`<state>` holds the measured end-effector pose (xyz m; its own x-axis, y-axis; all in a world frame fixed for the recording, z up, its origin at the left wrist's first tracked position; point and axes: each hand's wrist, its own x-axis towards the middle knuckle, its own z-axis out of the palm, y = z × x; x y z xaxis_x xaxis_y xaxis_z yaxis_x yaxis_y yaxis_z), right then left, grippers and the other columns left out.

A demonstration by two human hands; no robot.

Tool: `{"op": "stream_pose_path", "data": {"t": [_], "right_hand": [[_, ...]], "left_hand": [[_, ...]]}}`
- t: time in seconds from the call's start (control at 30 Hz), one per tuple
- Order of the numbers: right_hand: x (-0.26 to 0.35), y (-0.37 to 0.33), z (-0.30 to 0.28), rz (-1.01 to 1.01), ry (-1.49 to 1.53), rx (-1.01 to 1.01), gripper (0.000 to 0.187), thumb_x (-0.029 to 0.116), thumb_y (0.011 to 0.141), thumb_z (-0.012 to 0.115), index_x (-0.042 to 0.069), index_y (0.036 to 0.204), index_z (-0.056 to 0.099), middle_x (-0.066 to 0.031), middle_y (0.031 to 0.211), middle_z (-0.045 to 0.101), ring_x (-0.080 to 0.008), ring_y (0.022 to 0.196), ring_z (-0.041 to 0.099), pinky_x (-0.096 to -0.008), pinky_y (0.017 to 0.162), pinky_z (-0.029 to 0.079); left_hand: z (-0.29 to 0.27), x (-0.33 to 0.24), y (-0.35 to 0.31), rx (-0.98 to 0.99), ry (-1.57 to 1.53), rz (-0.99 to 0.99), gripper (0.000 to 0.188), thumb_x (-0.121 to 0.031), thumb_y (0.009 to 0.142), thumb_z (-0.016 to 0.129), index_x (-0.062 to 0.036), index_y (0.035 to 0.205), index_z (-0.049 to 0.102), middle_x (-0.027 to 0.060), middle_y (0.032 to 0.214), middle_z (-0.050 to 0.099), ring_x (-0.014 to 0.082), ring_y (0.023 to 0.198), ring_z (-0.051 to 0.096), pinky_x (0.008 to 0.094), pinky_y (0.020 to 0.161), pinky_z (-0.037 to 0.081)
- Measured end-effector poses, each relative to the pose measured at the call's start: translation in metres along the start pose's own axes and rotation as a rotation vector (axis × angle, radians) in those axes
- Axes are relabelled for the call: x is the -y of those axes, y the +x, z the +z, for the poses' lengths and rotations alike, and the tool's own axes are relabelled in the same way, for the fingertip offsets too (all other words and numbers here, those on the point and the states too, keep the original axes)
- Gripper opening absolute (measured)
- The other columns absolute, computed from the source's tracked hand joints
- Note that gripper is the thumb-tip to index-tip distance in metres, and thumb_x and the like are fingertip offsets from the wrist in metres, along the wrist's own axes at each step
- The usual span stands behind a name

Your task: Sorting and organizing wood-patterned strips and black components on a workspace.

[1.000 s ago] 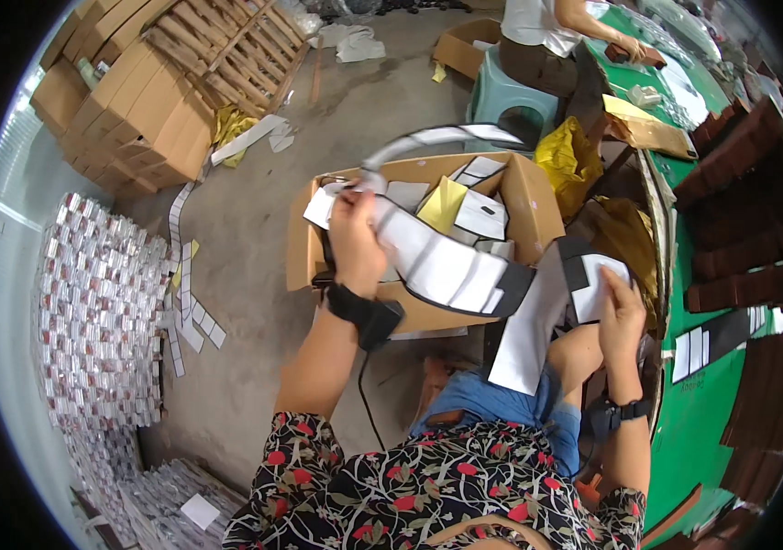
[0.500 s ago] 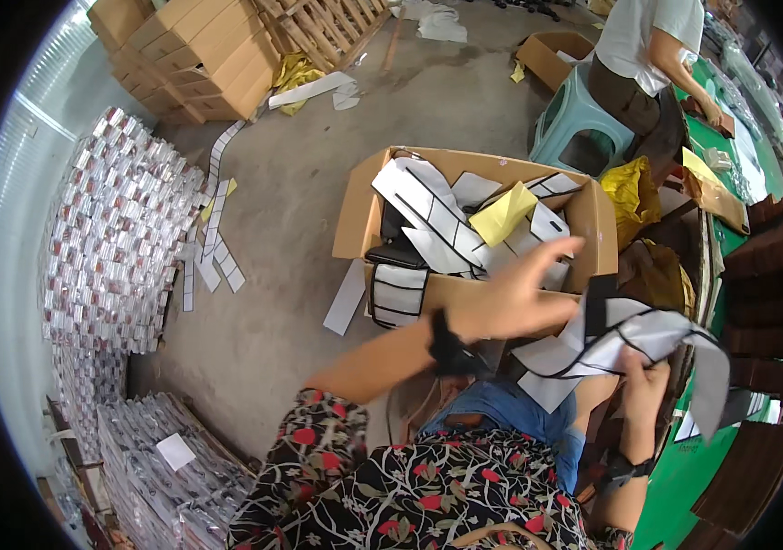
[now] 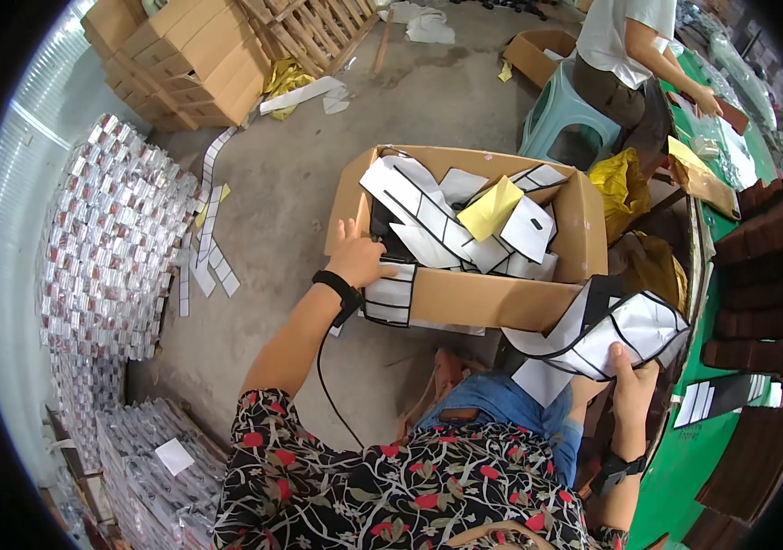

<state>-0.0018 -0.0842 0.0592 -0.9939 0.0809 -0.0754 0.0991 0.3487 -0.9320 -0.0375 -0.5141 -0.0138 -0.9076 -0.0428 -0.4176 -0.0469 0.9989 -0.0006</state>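
White strip with black edging (image 3: 630, 335) held in the right hand (image 3: 634, 390)

The strip is curled over on itself above the person's right thigh, just beside the near right corner of an open cardboard box (image 3: 501, 302). The right grip is closed on it, thumb pressed on the upper face and the fingers mostly hidden beneath. A plain white piece (image 3: 541, 381) hangs below the strip, over the denim garment (image 3: 501, 414).

The left hand (image 3: 355, 257) is at the near left corner of the box, fingers parted, thumb beside a black-edged white panel (image 3: 389, 301) that drapes over the near wall. Whether that grip is closed on anything cannot be told.

Inside the box lie more black-lined white pieces in a loose heap, with a yellow sheet (image 3: 490, 209) on top and a white piece with a dark slot (image 3: 529, 229) next to it.

To the right, yellow bags (image 3: 623, 188) sit between the box and a green surface (image 3: 676, 481) bearing brown stacks (image 3: 763, 458). Beyond, another person (image 3: 625, 46) sits on a pale blue stool (image 3: 567, 115). On the left, white strips (image 3: 211, 261) lie on the floor near a tall silvery stack (image 3: 107, 247).
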Motion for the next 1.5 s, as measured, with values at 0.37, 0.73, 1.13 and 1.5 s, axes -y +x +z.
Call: {"op": "stream_pose_path", "data": {"t": [0.37,0.73,1.13,1.5], "right_hand": [[-0.001,-0.017,-0.005,-0.071,0.110,-0.147,0.032,0.024,0.081,0.065,-0.007,0.089,0.061,-0.0051,0.081,0.061,-0.0118,0.075,0.054,-0.0249,0.070,0.043],[-0.008,-0.030,-0.015,0.008,0.126,-0.155,0.029,0.027,0.080,0.067,0.001,0.072,0.058,0.0027,0.056,0.049,-0.0047,0.042,0.038,-0.0209,0.037,0.028],[-0.008,-0.056,-0.030,-0.054,0.347,-0.258,0.030,0.020,0.080,0.067,-0.004,0.095,0.058,-0.0050,0.084,0.060,-0.0119,0.073,0.054,-0.0241,0.067,0.042],[-0.016,-0.054,-0.072,-0.121,0.436,-0.257,0.031,0.014,0.085,0.060,-0.004,0.109,0.053,-0.0065,0.101,0.058,-0.0145,0.089,0.053,-0.0270,0.082,0.040]], "left_hand": [[-0.002,0.003,0.019,-0.344,0.024,0.183,0.028,-0.032,0.081,0.056,-0.0110,0.097,0.065,0.0107,0.105,0.059,0.0280,0.109,0.046,0.0465,0.093,0.034],[0.006,0.004,0.047,-0.029,-0.354,0.308,0.046,-0.029,0.075,0.065,-0.0042,0.113,0.056,0.0159,0.110,0.059,0.0320,0.102,0.054,0.0356,0.087,0.043],[0.033,0.040,0.098,-0.018,-0.800,0.018,0.080,-0.036,0.061,0.079,-0.0001,0.124,0.046,0.0178,0.117,0.053,0.0240,0.108,0.050,0.0323,0.091,0.040],[-0.064,0.031,0.000,-1.096,-1.736,0.340,0.045,0.007,0.076,0.058,-0.0009,0.119,0.046,0.0080,0.116,0.050,0.0160,0.108,0.047,0.0282,0.093,0.038]]}}
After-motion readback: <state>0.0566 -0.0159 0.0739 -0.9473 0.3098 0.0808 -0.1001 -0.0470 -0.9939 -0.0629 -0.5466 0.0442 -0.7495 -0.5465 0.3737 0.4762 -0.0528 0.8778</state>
